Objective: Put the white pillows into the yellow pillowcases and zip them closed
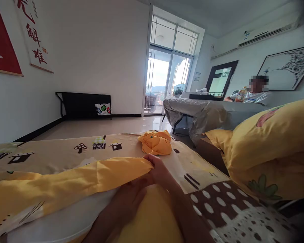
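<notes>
A yellow fabric cover (98,175) stretches across the lower left, its paler inner side showing below the yellow band. With my right hand (158,168) I pinch the right end of that band, thumb and fingers closed on it. Just below and beside it is my left hand (133,194), slightly blurred and in shade, its fingers gathered on the same cover; the fingertips are partly hidden. More yellow cloth (154,216) bulges up between my forearms. Beyond my hands, a crumpled orange-yellow cloth bundle (155,142) lies on the patterned bedding (124,138).
At right, a plump yellow pillow (273,145) rises beside the bedding. Behind it, a person (257,92) sits near a plastic-covered table (197,106). A black folded panel (86,105) leans against the far wall, left of the glass door (167,81).
</notes>
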Demonstrator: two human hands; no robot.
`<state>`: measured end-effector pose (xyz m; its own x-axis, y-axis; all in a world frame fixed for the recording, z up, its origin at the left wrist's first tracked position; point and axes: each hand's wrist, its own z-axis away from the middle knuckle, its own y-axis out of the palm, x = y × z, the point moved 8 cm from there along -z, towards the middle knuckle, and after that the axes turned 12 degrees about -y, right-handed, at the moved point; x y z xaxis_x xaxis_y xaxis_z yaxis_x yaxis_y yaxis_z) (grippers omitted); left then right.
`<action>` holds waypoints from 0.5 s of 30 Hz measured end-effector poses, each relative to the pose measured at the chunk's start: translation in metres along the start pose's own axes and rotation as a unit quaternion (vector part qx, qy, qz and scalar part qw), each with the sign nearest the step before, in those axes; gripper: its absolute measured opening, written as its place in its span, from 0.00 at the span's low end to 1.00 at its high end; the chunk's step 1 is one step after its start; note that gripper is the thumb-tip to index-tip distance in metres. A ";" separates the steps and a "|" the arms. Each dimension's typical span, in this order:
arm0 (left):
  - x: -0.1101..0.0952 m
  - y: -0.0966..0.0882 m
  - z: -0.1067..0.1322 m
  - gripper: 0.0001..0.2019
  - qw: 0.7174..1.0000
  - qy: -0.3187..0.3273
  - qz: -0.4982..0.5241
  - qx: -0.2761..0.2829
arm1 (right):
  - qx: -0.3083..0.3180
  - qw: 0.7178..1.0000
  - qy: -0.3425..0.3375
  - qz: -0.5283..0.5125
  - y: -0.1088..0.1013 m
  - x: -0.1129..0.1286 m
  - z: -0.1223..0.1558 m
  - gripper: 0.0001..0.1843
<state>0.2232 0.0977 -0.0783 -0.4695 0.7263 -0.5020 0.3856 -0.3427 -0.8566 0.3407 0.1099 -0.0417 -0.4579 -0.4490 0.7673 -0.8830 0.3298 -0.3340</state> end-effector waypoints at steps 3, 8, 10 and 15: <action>0.014 0.004 -0.006 0.26 0.999 -0.037 0.010 -0.008 | 0.034 0.999 -0.014 0.012 0.004 0.008 0.003 0.20; 0.012 0.006 -0.013 0.26 0.998 -0.038 -0.033 -0.029 | -0.055 0.983 -0.062 0.165 -0.014 0.007 0.002 0.25; 0.011 0.010 -0.014 0.26 0.997 -0.056 -0.051 -0.008 | -0.095 0.966 -0.066 0.232 -0.021 0.005 0.002 0.29; -0.007 0.014 -0.010 0.23 0.996 0.002 -0.091 -0.011 | -0.108 0.933 -0.004 0.343 -0.028 0.001 0.004 0.17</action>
<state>0.2398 0.0942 -0.0860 -0.5297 0.7776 -0.3389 0.3115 -0.1933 -0.9304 0.3645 0.0970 -0.0342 -0.9090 -0.0769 0.4098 -0.3415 0.7010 -0.6261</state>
